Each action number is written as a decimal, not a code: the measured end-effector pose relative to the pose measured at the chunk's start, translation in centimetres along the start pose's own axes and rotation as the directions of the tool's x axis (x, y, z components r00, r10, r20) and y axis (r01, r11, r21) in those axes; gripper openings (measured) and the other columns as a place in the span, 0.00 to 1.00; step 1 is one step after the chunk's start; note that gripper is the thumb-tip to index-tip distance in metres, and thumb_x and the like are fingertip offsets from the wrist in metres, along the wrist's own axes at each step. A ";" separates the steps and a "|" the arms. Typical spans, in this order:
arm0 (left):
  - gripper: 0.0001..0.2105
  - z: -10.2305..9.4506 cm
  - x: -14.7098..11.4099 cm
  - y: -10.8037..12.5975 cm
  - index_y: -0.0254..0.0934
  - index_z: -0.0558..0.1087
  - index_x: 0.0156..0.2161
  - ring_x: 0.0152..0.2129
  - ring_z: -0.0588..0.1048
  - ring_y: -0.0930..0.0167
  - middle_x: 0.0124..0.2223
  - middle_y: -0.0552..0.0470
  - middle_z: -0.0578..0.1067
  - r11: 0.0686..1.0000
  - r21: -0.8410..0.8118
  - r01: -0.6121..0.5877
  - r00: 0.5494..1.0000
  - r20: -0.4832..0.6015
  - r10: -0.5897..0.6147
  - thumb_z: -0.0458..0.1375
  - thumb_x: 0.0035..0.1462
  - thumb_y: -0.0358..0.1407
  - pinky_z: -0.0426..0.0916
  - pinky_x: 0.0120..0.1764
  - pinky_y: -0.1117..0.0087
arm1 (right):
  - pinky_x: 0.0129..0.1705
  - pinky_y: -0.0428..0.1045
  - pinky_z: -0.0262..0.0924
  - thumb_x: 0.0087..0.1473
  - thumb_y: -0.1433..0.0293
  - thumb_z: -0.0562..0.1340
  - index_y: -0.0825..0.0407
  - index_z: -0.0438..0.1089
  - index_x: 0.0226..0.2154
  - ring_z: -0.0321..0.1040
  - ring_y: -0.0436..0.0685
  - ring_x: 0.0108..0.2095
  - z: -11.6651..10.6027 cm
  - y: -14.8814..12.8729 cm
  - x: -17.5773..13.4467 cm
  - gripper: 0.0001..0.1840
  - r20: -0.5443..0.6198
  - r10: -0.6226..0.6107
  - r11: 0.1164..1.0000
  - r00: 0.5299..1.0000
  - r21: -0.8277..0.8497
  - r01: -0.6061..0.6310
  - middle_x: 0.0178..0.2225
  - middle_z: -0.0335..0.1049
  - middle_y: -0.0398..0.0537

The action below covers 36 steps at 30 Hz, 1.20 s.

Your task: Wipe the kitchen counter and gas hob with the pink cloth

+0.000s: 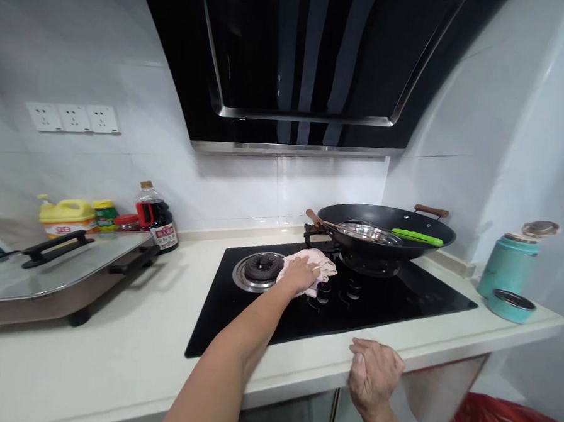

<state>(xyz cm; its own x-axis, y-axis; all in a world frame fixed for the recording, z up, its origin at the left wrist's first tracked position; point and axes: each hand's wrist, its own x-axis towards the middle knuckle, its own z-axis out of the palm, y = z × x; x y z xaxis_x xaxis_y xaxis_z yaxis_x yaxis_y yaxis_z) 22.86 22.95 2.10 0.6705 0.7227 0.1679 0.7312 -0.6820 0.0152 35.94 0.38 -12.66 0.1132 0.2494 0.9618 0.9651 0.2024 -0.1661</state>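
My left hand (300, 276) presses a pale pink cloth (324, 265) onto the black glass cooktop (276, 327), just right of the left burner (263, 268). Part of the cloth is hidden under the palm and fingers. Close to the cloth stand two black control knobs, the nearer one (324, 292) right at its lower edge. My right hand (376, 374) is curled closed at the counter's front edge, with nothing visible in it. A black wok (423, 228) sits on the right burner, holding a shiny metal piece (370, 233) and a utensil with a green handle (415, 237).
A glass-lidded electric pan (60, 294) occupies the left counter. Behind it are a soy sauce bottle (157, 220) and a yellow jug (69, 215). A turquoise flask (510, 267) and its cup (511, 306) stand right. The range hood (304, 61) overhangs the cooktop.
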 end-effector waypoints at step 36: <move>0.21 -1.3 -18.8 9.4 0.54 0.74 0.64 0.58 0.66 0.48 0.68 0.41 0.67 0.994 0.054 -0.097 0.973 -0.204 0.106 0.48 0.72 0.48 0.60 0.56 0.40 | 0.48 0.56 0.50 0.71 0.67 0.48 0.48 0.69 0.34 0.63 0.58 0.39 -1.6 -1.9 2.1 0.18 0.108 0.175 0.981 0.979 0.068 -0.183 0.37 0.74 0.47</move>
<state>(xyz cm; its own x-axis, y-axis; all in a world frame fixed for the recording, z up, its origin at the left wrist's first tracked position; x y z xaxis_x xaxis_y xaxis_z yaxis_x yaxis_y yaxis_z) 17.00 2.77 0.34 0.7048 0.6079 0.3658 0.6681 -0.7421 -0.0540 34.70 -0.99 -9.94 0.2541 0.3817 0.8887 0.9097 0.2176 -0.3536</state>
